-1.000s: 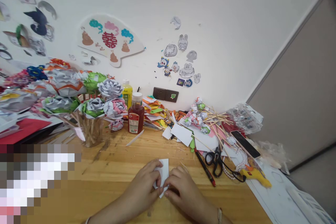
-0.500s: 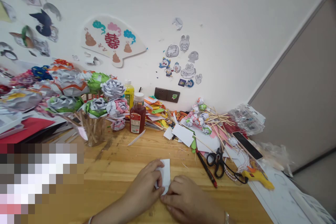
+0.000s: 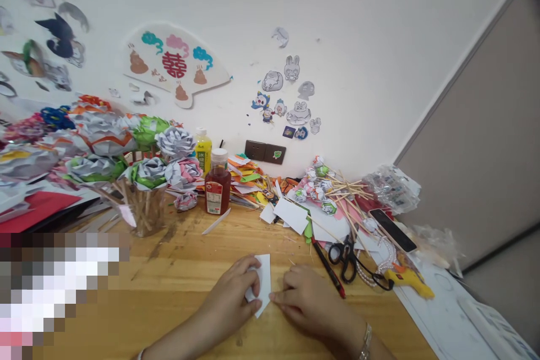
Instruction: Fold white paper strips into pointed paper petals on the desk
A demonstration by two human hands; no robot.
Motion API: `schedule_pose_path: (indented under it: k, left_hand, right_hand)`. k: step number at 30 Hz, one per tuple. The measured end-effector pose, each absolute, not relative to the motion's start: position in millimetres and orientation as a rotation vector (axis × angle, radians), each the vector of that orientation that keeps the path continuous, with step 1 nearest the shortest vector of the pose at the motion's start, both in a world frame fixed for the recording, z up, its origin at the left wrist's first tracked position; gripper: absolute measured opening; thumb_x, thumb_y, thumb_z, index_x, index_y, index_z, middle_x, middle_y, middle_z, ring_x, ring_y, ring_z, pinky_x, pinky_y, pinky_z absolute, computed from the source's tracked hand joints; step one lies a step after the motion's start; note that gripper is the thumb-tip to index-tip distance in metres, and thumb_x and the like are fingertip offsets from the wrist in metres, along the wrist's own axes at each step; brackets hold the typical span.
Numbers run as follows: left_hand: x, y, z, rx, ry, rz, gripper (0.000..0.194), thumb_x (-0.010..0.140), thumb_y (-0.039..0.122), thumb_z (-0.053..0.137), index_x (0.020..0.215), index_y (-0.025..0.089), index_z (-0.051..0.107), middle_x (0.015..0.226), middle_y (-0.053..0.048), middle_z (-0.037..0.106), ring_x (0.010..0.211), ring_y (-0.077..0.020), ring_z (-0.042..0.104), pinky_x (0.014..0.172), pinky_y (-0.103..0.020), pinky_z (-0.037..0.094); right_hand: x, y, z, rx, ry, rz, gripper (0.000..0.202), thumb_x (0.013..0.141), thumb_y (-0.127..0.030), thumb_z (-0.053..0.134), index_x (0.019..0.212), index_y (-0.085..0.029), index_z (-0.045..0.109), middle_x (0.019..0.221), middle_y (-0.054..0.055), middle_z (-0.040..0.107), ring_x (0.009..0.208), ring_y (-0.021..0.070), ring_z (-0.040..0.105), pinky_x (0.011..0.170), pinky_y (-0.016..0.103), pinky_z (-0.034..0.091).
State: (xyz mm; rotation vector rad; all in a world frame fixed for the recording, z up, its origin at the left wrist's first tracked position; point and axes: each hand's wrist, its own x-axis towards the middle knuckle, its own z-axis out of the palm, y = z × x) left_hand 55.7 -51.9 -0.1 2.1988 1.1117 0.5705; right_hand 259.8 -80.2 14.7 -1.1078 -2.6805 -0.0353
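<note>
A small piece of folded white paper (image 3: pixel 264 281) stands out against the wooden tabletop near the front. My left hand (image 3: pixel 237 293) grips its left side, fingers curled over the top and thumb at the lower edge. Close on the right is my right hand (image 3: pixel 310 298), its fingers curled in. One fingertip touches the paper's right edge near the lower corner; I see nothing inside that hand. The palms of both hands are hidden.
Black scissors (image 3: pixel 343 257), a dark pen (image 3: pixel 329 270) and a yellow glue gun (image 3: pixel 410 281) lie to the right, with a phone (image 3: pixel 392 229) behind. A red-brown bottle (image 3: pixel 217 188) and paper flowers (image 3: pixel 147 173) stand at the back left. Paper scraps (image 3: pixel 291 215) lie at the back.
My right hand has moved up and slightly right, from the paper's bottom corner to its right edge. The left hand keeps its grip. The whole view has shifted slightly.
</note>
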Motion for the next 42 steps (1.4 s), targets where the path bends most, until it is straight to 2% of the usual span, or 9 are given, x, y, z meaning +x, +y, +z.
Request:
schedule_pose_path:
  k: [4, 10, 16, 20, 25, 30, 35, 37, 42]
  left_hand:
    - [56, -50, -3, 2.177, 1.12, 0.589, 0.019, 0.062, 0.007, 0.062, 0.069, 0.022, 0.052, 0.12, -0.005, 0.052, 0.119, -0.0235, 0.043, 0.095, -0.032, 0.035]
    - [56, -51, -1, 2.155, 1.124, 0.586, 0.02, 0.06, 0.006, 0.063, 0.07, 0.021, 0.054, 0.12, -0.005, 0.052, 0.118, -0.023, 0.043, 0.095, -0.031, 0.035]
    - [54, -45, -5, 2.158, 1.119, 0.58, 0.02, 0.06, 0.004, 0.06, 0.07, 0.021, 0.055, 0.123, -0.005, 0.052, 0.117, -0.0231, 0.045, 0.094, -0.032, 0.038]
    - [48, -31, -12, 2.236, 1.09, 0.71, 0.023, 0.069, 0.001, 0.047, 0.073, 0.02, 0.059, 0.106, -0.006, 0.063, 0.1, -0.0187, 0.057, 0.085, -0.029, 0.045]
    - [38, -21, -19, 2.64, 0.935, 0.662, 0.045, 0.077, 0.003, 0.043, 0.115, 0.025, 0.057, 0.131, -0.005, 0.052, 0.127, -0.026, 0.039, 0.1, -0.045, 0.038]
    - [36, -34, -6, 2.84, 0.97, 0.567, 0.043, 0.08, 0.002, 0.041, 0.114, 0.023, 0.058, 0.137, -0.009, 0.044, 0.129, -0.0309, 0.034, 0.099, -0.054, 0.037]
    - [40, -54, 28, 2.735, 0.861, 0.311, 0.029, 0.078, 0.023, 0.06, 0.107, 0.027, 0.061, 0.138, -0.008, 0.045, 0.122, -0.0307, 0.044, 0.099, -0.049, 0.04]
    - [41, -59, 34, 2.689, 0.802, 0.241, 0.043, 0.072, 0.03, 0.069, 0.114, 0.028, 0.058, 0.139, -0.008, 0.043, 0.123, -0.0318, 0.042, 0.098, -0.047, 0.04]
    - [41, -61, 29, 2.643, 0.721, 0.246, 0.051, 0.071, 0.017, 0.068, 0.119, 0.029, 0.054, 0.14, -0.005, 0.041, 0.126, -0.0277, 0.039, 0.101, -0.042, 0.037]
  right_hand:
    - [257, -84, 19, -1.087, -2.69, -0.043, 0.023, 0.088, -0.018, 0.043, 0.082, -0.02, 0.064, 0.067, 0.004, 0.058, 0.065, 0.018, 0.048, 0.057, 0.031, 0.029]
    - [242, -92, 10, -0.87, -2.71, 0.115, 0.024, 0.086, -0.016, 0.044, 0.103, -0.022, 0.06, 0.081, 0.005, 0.064, 0.072, 0.018, 0.052, 0.064, 0.029, 0.034]
    - [243, -89, 2, -0.902, -2.742, 0.065, 0.021, 0.089, -0.019, 0.043, 0.089, -0.021, 0.064, 0.072, 0.003, 0.063, 0.068, 0.0162, 0.052, 0.064, 0.029, 0.033]
    - [242, -88, 4, -0.872, -2.735, 0.039, 0.021, 0.089, -0.019, 0.044, 0.09, -0.021, 0.065, 0.069, 0.002, 0.062, 0.066, 0.0154, 0.051, 0.062, 0.028, 0.032]
    - [252, -85, 7, -0.935, -2.726, -0.025, 0.022, 0.09, -0.021, 0.045, 0.08, -0.021, 0.064, 0.069, 0.002, 0.06, 0.068, 0.0153, 0.051, 0.064, 0.028, 0.032]
    - [278, -77, 13, -1.169, -2.713, -0.157, 0.021, 0.09, -0.018, 0.044, 0.08, -0.021, 0.063, 0.069, 0.002, 0.058, 0.071, 0.0162, 0.05, 0.068, 0.029, 0.031]
    - [287, -65, 9, -1.368, -2.658, -0.282, 0.018, 0.09, -0.018, 0.046, 0.101, -0.024, 0.06, 0.076, 0.002, 0.061, 0.073, 0.0179, 0.051, 0.073, 0.032, 0.031]
    - [286, -62, 6, -1.419, -2.604, -0.289, 0.02, 0.09, -0.02, 0.048, 0.107, -0.024, 0.057, 0.078, 0.002, 0.062, 0.075, 0.0188, 0.052, 0.074, 0.032, 0.032]
    - [281, -67, 9, -1.371, -2.565, -0.138, 0.03, 0.086, -0.018, 0.053, 0.115, -0.022, 0.054, 0.088, 0.005, 0.064, 0.082, 0.0206, 0.054, 0.08, 0.033, 0.034]
